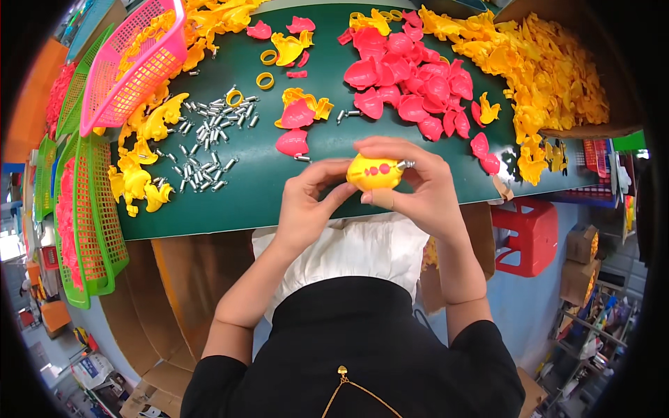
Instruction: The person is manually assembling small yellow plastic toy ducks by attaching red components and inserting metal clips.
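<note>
Over the green counter (293,202) near edge, left hand (306,202) and right hand (418,188) both in closed grip on yellow toy shell (373,172), bare strip beneath

both hands (369,191) raised together, fingers curled; forearms bare

The right hand (425,191) covers the far side of the yellow toy shell (375,173). Beyond the shell, the yellow parts pile (550,70) runs off the top edge, and the small metal pieces (209,132) to its left are perhaps springs.
</note>
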### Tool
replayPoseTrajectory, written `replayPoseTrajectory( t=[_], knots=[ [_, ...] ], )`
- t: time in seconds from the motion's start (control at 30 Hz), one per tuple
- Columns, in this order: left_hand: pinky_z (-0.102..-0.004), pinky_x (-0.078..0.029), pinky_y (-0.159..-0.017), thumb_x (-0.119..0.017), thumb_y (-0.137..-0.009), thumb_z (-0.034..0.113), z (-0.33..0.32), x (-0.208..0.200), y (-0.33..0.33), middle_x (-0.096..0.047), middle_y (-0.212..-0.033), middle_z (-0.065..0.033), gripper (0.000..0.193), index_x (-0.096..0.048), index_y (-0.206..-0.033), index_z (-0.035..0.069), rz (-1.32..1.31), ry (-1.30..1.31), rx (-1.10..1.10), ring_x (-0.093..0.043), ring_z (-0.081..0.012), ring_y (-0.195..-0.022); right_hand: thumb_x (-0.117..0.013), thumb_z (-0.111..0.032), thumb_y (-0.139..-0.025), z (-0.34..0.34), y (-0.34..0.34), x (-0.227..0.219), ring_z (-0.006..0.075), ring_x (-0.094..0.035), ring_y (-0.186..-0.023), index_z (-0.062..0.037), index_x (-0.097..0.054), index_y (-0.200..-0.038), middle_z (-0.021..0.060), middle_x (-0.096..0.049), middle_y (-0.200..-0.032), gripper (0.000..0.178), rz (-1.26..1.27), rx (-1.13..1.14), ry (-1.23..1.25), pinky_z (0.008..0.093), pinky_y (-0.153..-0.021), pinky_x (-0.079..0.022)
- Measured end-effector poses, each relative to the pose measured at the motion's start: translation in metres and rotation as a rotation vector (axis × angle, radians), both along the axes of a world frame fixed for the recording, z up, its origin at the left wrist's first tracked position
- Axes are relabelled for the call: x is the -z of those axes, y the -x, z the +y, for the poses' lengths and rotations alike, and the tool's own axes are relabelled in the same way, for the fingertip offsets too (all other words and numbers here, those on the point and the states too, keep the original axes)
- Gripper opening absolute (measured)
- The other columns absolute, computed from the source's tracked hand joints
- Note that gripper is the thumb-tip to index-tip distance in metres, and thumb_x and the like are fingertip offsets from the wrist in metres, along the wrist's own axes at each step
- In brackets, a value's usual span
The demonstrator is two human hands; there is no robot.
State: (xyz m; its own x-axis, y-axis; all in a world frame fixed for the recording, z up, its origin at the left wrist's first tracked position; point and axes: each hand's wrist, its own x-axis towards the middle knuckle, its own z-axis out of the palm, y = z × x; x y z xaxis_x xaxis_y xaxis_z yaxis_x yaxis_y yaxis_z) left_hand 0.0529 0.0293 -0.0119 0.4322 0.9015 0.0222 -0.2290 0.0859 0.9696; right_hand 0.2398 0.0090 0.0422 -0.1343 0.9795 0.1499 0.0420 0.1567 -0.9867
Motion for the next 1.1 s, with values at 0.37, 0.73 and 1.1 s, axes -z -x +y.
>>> replayPoseTrajectory(
  t=[0.37, 0.73, 1.1],
  knots=[
    [-0.0271, -0.048, -0.081, -0.075, -0.078, 0.0, 0.012, -0.002, 0.013, -0.067, -0.088, -0.0089, 0.016, -0.066, -0.091, -0.004, 0.193, -0.25, -0.264, -0.062, -0.0148, -0.089, -0.08, -0.01, -0.071, 0.01, 0.017, 0.02, 0.0233, -0.063, -0.105, -0.0021, -0.064, -0.108, 0.0116, -0.066, -0.114, 0.042, -0.311, 0.034, -0.008, 0.0336, -0.088, -0.049],
    [-0.0328, -0.047, -0.083, -0.076, -0.074, 0.004, 0.015, -0.013, 0.016, -0.069, -0.088, -0.0087, 0.017, -0.069, -0.088, 0.0, 0.436, -0.531, -0.226, -0.06, -0.0212, -0.088, -0.078, -0.01, -0.073, -0.006, 0.031, 0.049, 0.0309, -0.063, -0.1, -0.0034, -0.063, -0.106, 0.0136, -0.064, -0.113, 0.036, -0.274, 0.255, -0.21, 0.0365, -0.09, -0.048],
    [-0.0332, -0.047, -0.083, -0.066, -0.086, 0.01, 0.066, -0.053, 0.059, -0.069, -0.093, -0.0089, 0.012, -0.07, -0.095, 0.003, 0.788, -0.644, -0.141, -0.061, -0.0232, -0.09, -0.077, -0.008, -0.064, -0.057, -0.036, 0.0, 0.0316, -0.059, -0.093, -0.0026, -0.062, -0.098, 0.0121, -0.061, -0.1, 0.037, -0.746, 0.09, -0.066, 0.0364, -0.085, -0.047]
  ],
)
